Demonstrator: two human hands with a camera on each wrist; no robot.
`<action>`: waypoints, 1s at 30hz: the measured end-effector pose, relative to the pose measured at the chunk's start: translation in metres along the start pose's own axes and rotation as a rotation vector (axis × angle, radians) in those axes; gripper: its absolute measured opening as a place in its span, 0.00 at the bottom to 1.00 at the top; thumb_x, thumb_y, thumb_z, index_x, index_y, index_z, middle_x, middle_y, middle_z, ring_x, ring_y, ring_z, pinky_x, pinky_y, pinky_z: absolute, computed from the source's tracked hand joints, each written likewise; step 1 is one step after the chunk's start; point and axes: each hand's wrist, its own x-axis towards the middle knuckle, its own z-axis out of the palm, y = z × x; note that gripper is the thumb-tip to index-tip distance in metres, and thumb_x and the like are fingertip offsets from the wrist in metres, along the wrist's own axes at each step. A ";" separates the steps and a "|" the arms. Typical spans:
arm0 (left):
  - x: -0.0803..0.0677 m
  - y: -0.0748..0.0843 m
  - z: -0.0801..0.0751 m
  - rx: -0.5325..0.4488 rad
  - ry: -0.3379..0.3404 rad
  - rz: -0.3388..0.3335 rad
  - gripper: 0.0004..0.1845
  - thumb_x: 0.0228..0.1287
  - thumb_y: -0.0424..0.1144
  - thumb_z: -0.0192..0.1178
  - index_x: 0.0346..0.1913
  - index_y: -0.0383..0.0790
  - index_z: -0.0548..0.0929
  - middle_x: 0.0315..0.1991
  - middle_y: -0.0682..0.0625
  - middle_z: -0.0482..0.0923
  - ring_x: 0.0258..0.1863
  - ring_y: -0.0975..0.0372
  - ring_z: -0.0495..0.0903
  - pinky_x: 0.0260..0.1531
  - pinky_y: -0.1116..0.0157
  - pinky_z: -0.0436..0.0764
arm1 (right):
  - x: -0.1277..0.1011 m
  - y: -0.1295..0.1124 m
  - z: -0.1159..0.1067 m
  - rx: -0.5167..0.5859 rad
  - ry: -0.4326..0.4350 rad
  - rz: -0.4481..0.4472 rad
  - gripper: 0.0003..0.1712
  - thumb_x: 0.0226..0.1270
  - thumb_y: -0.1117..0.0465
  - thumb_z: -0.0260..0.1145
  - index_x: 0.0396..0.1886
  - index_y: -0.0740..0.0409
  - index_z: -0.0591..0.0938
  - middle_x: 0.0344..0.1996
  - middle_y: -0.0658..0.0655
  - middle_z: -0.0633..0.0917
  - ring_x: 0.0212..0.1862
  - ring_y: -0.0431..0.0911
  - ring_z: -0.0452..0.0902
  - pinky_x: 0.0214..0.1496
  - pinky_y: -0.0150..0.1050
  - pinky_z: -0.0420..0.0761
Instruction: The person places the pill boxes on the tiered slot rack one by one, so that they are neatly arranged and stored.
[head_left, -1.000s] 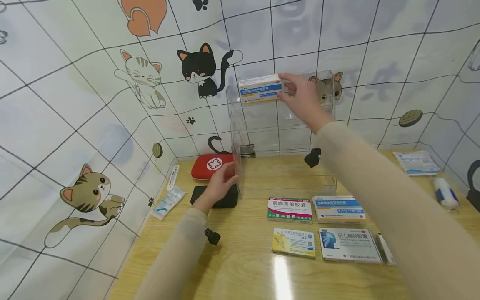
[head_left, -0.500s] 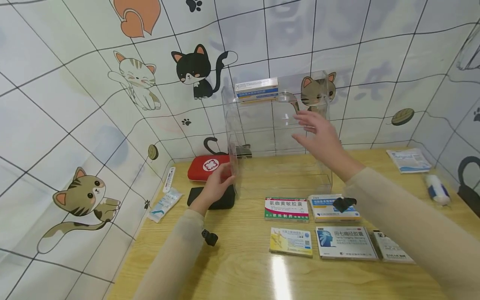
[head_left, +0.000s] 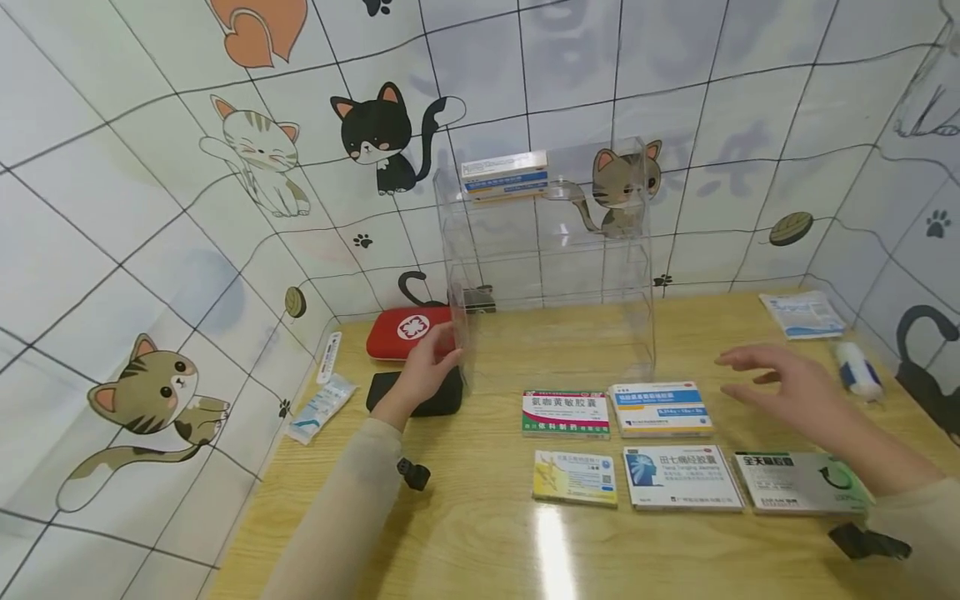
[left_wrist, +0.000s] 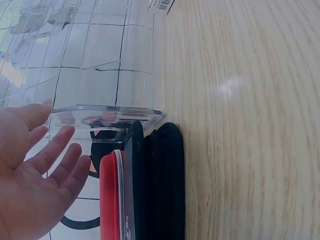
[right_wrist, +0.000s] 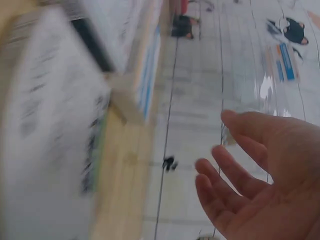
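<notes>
A clear acrylic rack [head_left: 456, 292] stands against the wall. On its top tier, at the left, sits a white-and-blue medicine box [head_left: 506, 177]. My left hand [head_left: 426, 365] rests its fingertips at the rack's left side, fingers relaxed, as the left wrist view shows too. Over the right of the table hovers my right hand [head_left: 795, 396], fingers loosely spread and nothing between them. Nearest to it lie another white-and-blue medicine box [head_left: 662, 410] and a green-and-grey medicine box [head_left: 798, 483], partly under the forearm in the head view.
More medicine boxes lie in front of the rack: a pink-and-green one [head_left: 566, 414], a yellow one [head_left: 574, 477] and a white one [head_left: 682, 477]. Beside the left hand are a red case [head_left: 393, 333] and a black case [head_left: 442, 398]. A white bottle [head_left: 857, 372] lies far right.
My right hand has let go of the white-and-blue medicine box on the top tier, then moved down and right over the table. The left hand has stayed at the rack's side.
</notes>
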 end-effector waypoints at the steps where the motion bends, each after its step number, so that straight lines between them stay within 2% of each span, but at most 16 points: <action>1: 0.000 0.001 0.000 -0.001 0.000 -0.001 0.29 0.74 0.40 0.63 0.74 0.49 0.68 0.62 0.44 0.79 0.62 0.51 0.78 0.65 0.49 0.80 | -0.010 0.009 -0.002 -0.017 -0.020 0.012 0.22 0.66 0.57 0.76 0.58 0.57 0.84 0.57 0.67 0.84 0.51 0.51 0.81 0.40 0.32 0.82; 3: 0.000 0.002 0.000 0.001 0.001 -0.010 0.29 0.74 0.39 0.63 0.74 0.49 0.68 0.63 0.45 0.78 0.63 0.51 0.77 0.65 0.49 0.79 | -0.027 0.024 -0.006 -0.029 -0.079 0.046 0.22 0.65 0.56 0.76 0.57 0.57 0.85 0.56 0.67 0.84 0.47 0.43 0.81 0.37 0.29 0.80; 6: 0.001 0.002 0.000 0.013 0.002 -0.010 0.29 0.74 0.39 0.63 0.74 0.49 0.68 0.63 0.44 0.78 0.63 0.51 0.77 0.65 0.49 0.79 | -0.050 0.041 -0.012 -0.054 -0.177 0.103 0.25 0.62 0.54 0.78 0.56 0.58 0.85 0.55 0.68 0.85 0.44 0.37 0.81 0.35 0.32 0.80; 7: 0.001 0.003 0.000 0.017 0.003 -0.012 0.29 0.74 0.39 0.63 0.74 0.49 0.68 0.63 0.44 0.78 0.63 0.51 0.77 0.65 0.49 0.79 | -0.055 0.046 -0.015 -0.062 -0.208 0.125 0.26 0.60 0.54 0.79 0.56 0.59 0.85 0.55 0.69 0.85 0.44 0.39 0.81 0.34 0.32 0.79; 9: 0.000 0.003 0.000 0.024 0.002 -0.016 0.30 0.74 0.39 0.63 0.74 0.49 0.67 0.62 0.44 0.79 0.62 0.51 0.78 0.65 0.49 0.80 | -0.067 0.058 -0.018 -0.081 -0.259 0.151 0.29 0.56 0.52 0.81 0.55 0.60 0.85 0.54 0.68 0.86 0.42 0.31 0.78 0.34 0.31 0.78; 13: -0.001 0.005 -0.001 0.027 0.005 -0.030 0.30 0.73 0.41 0.64 0.74 0.50 0.68 0.61 0.44 0.79 0.62 0.51 0.78 0.65 0.50 0.79 | -0.085 0.083 -0.024 -0.101 -0.304 0.172 0.35 0.50 0.48 0.83 0.55 0.61 0.85 0.54 0.68 0.85 0.41 0.19 0.69 0.35 0.31 0.78; 14: 0.000 0.006 -0.001 0.027 0.004 -0.032 0.30 0.73 0.41 0.64 0.74 0.50 0.68 0.61 0.44 0.79 0.62 0.51 0.78 0.65 0.50 0.79 | -0.089 0.089 -0.024 -0.105 -0.304 0.177 0.37 0.49 0.46 0.84 0.56 0.61 0.85 0.54 0.68 0.85 0.41 0.18 0.66 0.37 0.34 0.81; 16: 0.000 0.007 -0.001 0.026 0.001 -0.032 0.30 0.74 0.41 0.64 0.75 0.49 0.67 0.62 0.44 0.79 0.62 0.51 0.78 0.66 0.50 0.79 | -0.096 0.099 -0.025 -0.101 -0.309 0.189 0.41 0.47 0.44 0.84 0.57 0.63 0.84 0.56 0.72 0.83 0.46 0.29 0.76 0.43 0.44 0.84; 18: 0.000 0.008 -0.001 0.026 -0.002 -0.031 0.31 0.74 0.41 0.64 0.75 0.48 0.67 0.62 0.43 0.79 0.62 0.51 0.78 0.66 0.50 0.79 | -0.101 0.105 -0.025 -0.120 -0.316 0.203 0.44 0.45 0.43 0.84 0.58 0.63 0.83 0.58 0.75 0.80 0.51 0.48 0.81 0.47 0.57 0.84; 20: 0.000 0.008 -0.001 0.027 -0.005 -0.027 0.31 0.74 0.40 0.64 0.75 0.47 0.67 0.62 0.43 0.79 0.62 0.51 0.78 0.66 0.50 0.79 | -0.104 0.109 -0.026 -0.128 -0.337 0.209 0.45 0.45 0.42 0.84 0.59 0.65 0.82 0.59 0.77 0.79 0.55 0.67 0.77 0.47 0.66 0.80; 21: 0.000 0.008 -0.001 0.028 -0.006 -0.027 0.31 0.74 0.40 0.64 0.75 0.47 0.66 0.62 0.42 0.79 0.62 0.51 0.78 0.66 0.50 0.79 | -0.104 0.110 -0.027 -0.136 -0.352 0.218 0.45 0.46 0.42 0.84 0.59 0.65 0.82 0.59 0.78 0.78 0.55 0.74 0.74 0.47 0.67 0.80; 24: 0.000 0.009 -0.001 0.027 -0.007 -0.025 0.31 0.74 0.40 0.64 0.75 0.46 0.66 0.62 0.42 0.79 0.62 0.51 0.78 0.66 0.50 0.79 | -0.104 0.111 -0.028 -0.150 -0.385 0.237 0.44 0.48 0.42 0.83 0.58 0.66 0.82 0.57 0.78 0.78 0.52 0.72 0.78 0.45 0.63 0.82; 25: 0.000 0.009 -0.001 0.028 -0.006 -0.025 0.31 0.74 0.40 0.64 0.75 0.46 0.66 0.61 0.42 0.79 0.62 0.51 0.78 0.66 0.50 0.79 | -0.104 0.111 -0.028 -0.152 -0.380 0.247 0.44 0.47 0.42 0.83 0.58 0.66 0.82 0.56 0.76 0.80 0.50 0.66 0.80 0.45 0.59 0.83; 30: -0.001 0.009 -0.001 0.020 -0.005 -0.028 0.31 0.74 0.40 0.64 0.75 0.46 0.67 0.61 0.42 0.80 0.62 0.50 0.78 0.65 0.50 0.80 | -0.105 0.115 -0.027 -0.075 -0.335 0.316 0.41 0.46 0.49 0.85 0.55 0.69 0.81 0.52 0.74 0.82 0.41 0.53 0.83 0.40 0.51 0.86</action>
